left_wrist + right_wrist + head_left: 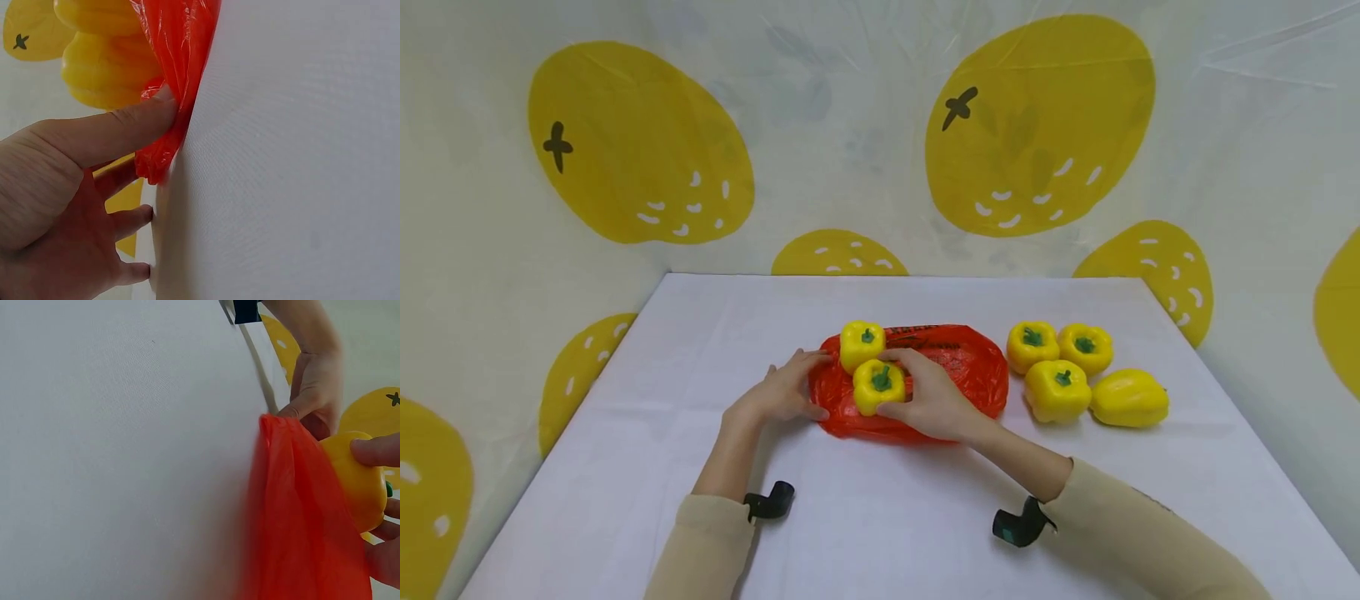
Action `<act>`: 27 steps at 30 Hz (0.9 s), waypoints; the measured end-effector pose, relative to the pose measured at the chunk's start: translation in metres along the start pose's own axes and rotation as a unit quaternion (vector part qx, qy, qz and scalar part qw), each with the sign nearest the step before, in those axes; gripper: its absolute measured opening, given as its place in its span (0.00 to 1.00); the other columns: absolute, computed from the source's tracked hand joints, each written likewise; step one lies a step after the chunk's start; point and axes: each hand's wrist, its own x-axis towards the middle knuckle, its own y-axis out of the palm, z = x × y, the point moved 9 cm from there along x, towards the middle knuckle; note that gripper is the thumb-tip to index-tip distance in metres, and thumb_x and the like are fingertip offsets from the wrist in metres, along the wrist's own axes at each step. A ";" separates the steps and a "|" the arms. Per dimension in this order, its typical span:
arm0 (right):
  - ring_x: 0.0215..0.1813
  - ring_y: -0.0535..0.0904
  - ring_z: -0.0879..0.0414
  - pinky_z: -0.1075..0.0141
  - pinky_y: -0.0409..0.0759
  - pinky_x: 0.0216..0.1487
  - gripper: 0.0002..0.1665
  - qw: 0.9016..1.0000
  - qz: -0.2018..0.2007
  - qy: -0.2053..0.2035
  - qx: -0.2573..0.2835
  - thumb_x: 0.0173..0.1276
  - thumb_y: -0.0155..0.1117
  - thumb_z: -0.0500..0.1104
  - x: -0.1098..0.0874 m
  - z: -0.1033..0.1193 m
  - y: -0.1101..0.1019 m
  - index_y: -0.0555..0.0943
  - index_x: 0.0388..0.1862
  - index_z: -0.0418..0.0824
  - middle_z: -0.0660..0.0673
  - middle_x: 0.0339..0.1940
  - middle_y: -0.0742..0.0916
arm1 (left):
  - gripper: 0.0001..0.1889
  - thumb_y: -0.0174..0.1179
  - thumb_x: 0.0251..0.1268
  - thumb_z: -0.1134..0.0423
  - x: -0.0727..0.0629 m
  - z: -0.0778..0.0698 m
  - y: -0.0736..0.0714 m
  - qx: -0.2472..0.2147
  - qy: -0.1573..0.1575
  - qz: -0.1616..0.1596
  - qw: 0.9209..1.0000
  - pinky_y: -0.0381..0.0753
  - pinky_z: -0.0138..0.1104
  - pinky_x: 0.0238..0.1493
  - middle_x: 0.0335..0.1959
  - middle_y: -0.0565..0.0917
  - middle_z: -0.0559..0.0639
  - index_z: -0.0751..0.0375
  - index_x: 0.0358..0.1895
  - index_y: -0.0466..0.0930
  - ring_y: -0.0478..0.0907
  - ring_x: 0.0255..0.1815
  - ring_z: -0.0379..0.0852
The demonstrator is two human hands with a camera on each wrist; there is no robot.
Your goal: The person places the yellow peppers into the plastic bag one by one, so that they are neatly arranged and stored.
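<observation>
A red plastic bag point(955, 367) with dark print lies on the white table. My right hand point(936, 400) grips a yellow bell pepper point(878, 396) between thumb and fingers, over the left part of the bag. Just behind it, another yellow bell pepper point(859, 340) sits on the bag. At the bag's left edge is my left hand point(782, 387), holding the red plastic with thumb and fingers. The left wrist view shows the thumb point(134, 128) against the gathered plastic and the lower fingers spread by the table. In the right wrist view the held pepper point(356, 481) is beside the bag's raised red side.
Right of the bag stand three yellow bell peppers with green stems, one point(1058, 390) nearest the front, and another pepper point(1129, 398) lies on its side. Small black devices point(770, 502) are worn at both wrists. A fruit-patterned cloth point(850, 125) hangs behind the table.
</observation>
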 end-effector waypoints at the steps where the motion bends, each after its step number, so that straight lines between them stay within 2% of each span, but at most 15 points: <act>1: 0.67 0.74 0.51 0.50 0.78 0.64 0.42 1.000 0.000 0.006 0.002 0.62 0.79 0.41 0.000 -0.001 0.002 0.70 0.72 0.41 0.47 0.67 0.78 | 0.44 0.76 0.55 0.63 0.000 0.000 0.000 0.000 0.001 0.002 1.000 0.34 0.70 0.73 0.79 0.62 0.57 0.54 0.77 0.67 0.42 0.83 0.63; 4: 0.66 0.74 0.52 0.51 0.79 0.64 0.41 1.000 0.001 0.017 0.009 0.61 0.79 0.41 0.002 -0.002 0.008 0.71 0.72 0.42 0.48 0.67 0.78 | 0.43 0.76 0.55 0.63 -0.001 -0.002 0.000 0.003 0.010 0.006 1.000 0.34 0.71 0.72 0.79 0.62 0.58 0.54 0.76 0.68 0.42 0.83 0.64; 8: 0.64 0.75 0.53 0.53 0.80 0.63 0.41 1.000 0.000 0.011 0.006 0.60 0.81 0.41 0.005 -0.001 0.013 0.72 0.70 0.41 0.48 0.65 0.79 | 0.42 0.76 0.55 0.63 -0.002 -0.004 -0.001 0.006 0.021 0.005 1.000 0.34 0.73 0.71 0.79 0.62 0.59 0.55 0.76 0.69 0.43 0.82 0.66; 12: 0.63 0.75 0.53 0.53 0.81 0.61 0.42 1.000 -0.006 0.011 -0.005 0.59 0.82 0.42 0.007 -0.001 0.014 0.72 0.69 0.40 0.48 0.63 0.80 | 0.42 0.76 0.55 0.63 -0.001 -0.004 -0.001 0.009 0.020 0.003 1.000 0.35 0.73 0.71 0.79 0.62 0.59 0.55 0.76 0.69 0.43 0.82 0.66; 19: 0.62 0.75 0.52 0.55 0.82 0.59 0.41 1.000 -0.012 0.017 -0.011 0.59 0.81 0.41 0.009 0.001 0.019 0.72 0.69 0.40 0.48 0.62 0.78 | 0.43 0.77 0.54 0.60 -0.002 -0.002 -0.002 0.027 -0.001 -0.004 1.000 0.37 0.72 0.72 0.79 0.63 0.57 0.50 0.76 0.70 0.46 0.82 0.63; 27: 0.63 0.74 0.52 0.54 0.80 0.62 0.43 0.999 -0.017 0.019 -0.021 0.58 0.82 0.43 0.008 -0.002 0.019 0.72 0.70 0.41 0.48 0.63 0.77 | 0.43 0.78 0.53 0.59 -0.001 0.000 -0.003 0.030 -0.002 -0.008 1.000 0.37 0.73 0.71 0.78 0.64 0.56 0.47 0.76 0.71 0.47 0.82 0.62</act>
